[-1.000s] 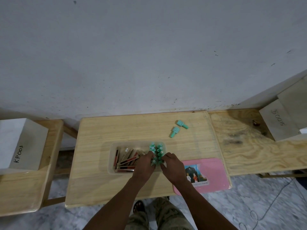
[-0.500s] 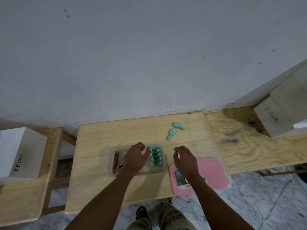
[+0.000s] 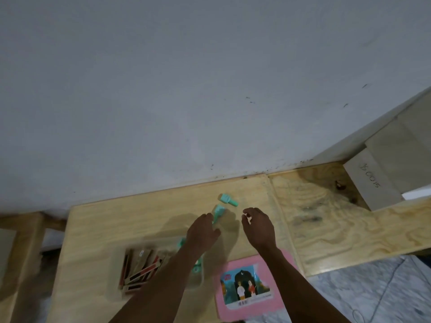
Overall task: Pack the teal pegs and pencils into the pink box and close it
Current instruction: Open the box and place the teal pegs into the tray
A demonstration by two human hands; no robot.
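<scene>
Two loose teal pegs lie on the far part of the wooden table (image 3: 121,220): one (image 3: 228,200) further back, the other (image 3: 218,213) nearer, touching the fingertips of my left hand (image 3: 202,231). My right hand (image 3: 257,226) hovers open to the right of them, holding nothing. The clear box tray (image 3: 116,276) near the front holds several pencils (image 3: 137,269) and teal pegs (image 3: 197,266), mostly hidden under my left forearm. The pink lid (image 3: 275,301) with a picture lies flat at the front right.
A second plywood bench (image 3: 338,229) adjoins on the right, bearing a grey box (image 3: 373,183) with writing. The grey wall stands right behind the table. A wooden bench (image 3: 21,252) sits at the left, floor tiles at the lower right.
Both hands left the tray and moved forward toward the two loose pegs. My left fingertips now reach the nearer peg.
</scene>
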